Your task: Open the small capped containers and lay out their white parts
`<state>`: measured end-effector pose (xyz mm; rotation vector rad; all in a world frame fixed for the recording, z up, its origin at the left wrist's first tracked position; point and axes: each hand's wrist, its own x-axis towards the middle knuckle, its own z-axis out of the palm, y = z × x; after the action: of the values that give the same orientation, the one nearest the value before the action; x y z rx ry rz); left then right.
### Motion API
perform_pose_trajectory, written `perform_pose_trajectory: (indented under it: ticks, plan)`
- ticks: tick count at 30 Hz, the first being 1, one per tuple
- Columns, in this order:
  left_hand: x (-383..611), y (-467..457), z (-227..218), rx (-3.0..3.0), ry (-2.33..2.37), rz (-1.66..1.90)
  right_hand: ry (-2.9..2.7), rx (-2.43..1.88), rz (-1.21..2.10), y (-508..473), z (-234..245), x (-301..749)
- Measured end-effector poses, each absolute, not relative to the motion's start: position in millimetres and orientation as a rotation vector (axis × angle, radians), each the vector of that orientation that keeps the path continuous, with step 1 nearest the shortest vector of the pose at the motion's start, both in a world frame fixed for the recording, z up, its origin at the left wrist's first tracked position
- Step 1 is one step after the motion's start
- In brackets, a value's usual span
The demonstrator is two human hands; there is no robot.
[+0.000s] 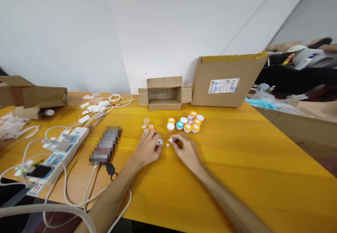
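Observation:
My left hand [150, 147] is closed around a small white ring-like cap [159, 142] with a hole in its middle. Across from it, my right hand [187, 151] pinches a tiny white plastic piece [170, 140] between thumb and forefinger. Another tiny white bit [167, 145] lies on the table between the two hands. Just beyond my left fingers are a clear little cup [146, 121] and a few flat white cut-out pieces [144, 127]. Several small round jars stand behind my right hand, among them a teal-lidded jar [179, 125] and an orange-lidded jar [195, 127].
An open cardboard box [165, 94] and a large flat carton [228, 82] stand against the wall. To the left lie a phone [105, 145], a power strip [61, 155] with tangled white cables, and scattered white pieces [96, 106]. Another cardboard box [44, 96] sits far left.

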<state>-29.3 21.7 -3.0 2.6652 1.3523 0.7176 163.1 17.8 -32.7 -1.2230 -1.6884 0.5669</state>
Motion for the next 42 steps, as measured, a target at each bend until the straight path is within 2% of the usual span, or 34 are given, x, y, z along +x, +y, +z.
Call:
perform_pose_trajectory:
  ticks: [18, 29, 42]
  plan:
    - [-31.2, 26.6, -8.6, 2.615, 1.51, 0.85, -1.771, -1.292, 0.459, 17.0, -34.5, 162.7]
    - [-32.0, 26.9, -7.2, 2.559, 1.553, 0.929, -1.907, -1.136, 0.538, 11.0, -28.0, 160.4]
    - [-34.0, 30.0, -3.0, 2.459, 1.608, 1.087, -2.064, -1.097, 0.365, 9.8, -26.5, 163.1]
